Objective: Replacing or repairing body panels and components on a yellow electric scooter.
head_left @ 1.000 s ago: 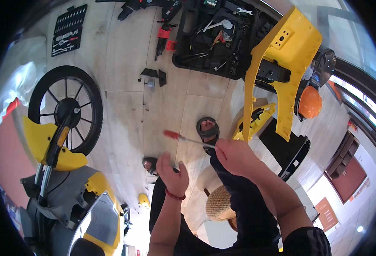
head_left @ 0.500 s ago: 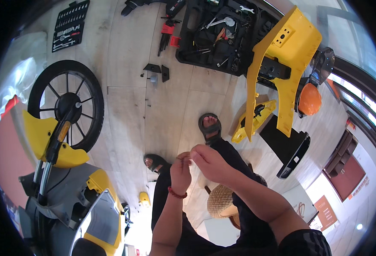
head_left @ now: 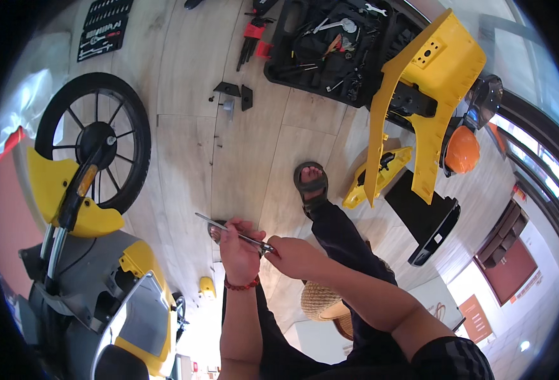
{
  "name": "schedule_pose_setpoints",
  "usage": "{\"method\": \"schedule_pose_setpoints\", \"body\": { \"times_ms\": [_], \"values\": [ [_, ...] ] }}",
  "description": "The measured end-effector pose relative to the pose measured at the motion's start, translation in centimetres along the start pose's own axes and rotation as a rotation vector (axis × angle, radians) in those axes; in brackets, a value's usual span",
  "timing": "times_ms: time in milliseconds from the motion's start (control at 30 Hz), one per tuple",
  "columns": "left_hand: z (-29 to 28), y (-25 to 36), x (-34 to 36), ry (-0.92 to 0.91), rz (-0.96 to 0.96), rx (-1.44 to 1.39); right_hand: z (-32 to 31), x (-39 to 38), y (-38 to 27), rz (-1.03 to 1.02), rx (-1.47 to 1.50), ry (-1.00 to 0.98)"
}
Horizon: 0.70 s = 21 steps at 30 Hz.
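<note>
From the head view, your right hand (head_left: 290, 254) covers the handle of the screwdriver (head_left: 232, 232), so you cannot see how the handle looks beyond a trace of red at the fingers. The scooter (head_left: 96, 291) at your left is cut off by the lower edge, and the tools in the black tool case (head_left: 330, 50) at the top are too small to tell apart.

The screwdriver lies above your lap, over the wooden floor (head_left: 260, 145). Its thin metal shaft runs from your right hand up and to the left, with the tip pointing toward the front wheel (head_left: 96, 140), well short of it.

Your left hand (head_left: 240, 248) is curled about the middle of the shaft, fingers closed on it, palm toward you. Your right hand is shut tight around the handle end, just beside the left, the two nearly touching. Your sandalled foot (head_left: 310, 185) rests on the floor beyond them, near a yellow panel (head_left: 428, 95).
</note>
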<state>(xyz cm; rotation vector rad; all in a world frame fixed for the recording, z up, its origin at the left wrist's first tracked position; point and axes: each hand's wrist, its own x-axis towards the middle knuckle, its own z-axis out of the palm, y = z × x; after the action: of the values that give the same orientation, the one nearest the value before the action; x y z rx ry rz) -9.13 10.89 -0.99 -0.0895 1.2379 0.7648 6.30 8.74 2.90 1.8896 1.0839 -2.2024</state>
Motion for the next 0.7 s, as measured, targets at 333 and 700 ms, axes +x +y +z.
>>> {"method": "schedule_pose_setpoints", "body": {
  "times_ms": [333, 700],
  "values": [
    [-2.8, 1.2, 0.0, 0.301, 0.099, -0.089, 3.2, -0.4, -0.6, 0.017, -0.056, -0.080],
    [-6.0, 3.3, -0.2, 0.498, 0.217, -0.244, 5.2, -0.5, -1.4, -0.018, -0.136, -0.133]
  ]
}}
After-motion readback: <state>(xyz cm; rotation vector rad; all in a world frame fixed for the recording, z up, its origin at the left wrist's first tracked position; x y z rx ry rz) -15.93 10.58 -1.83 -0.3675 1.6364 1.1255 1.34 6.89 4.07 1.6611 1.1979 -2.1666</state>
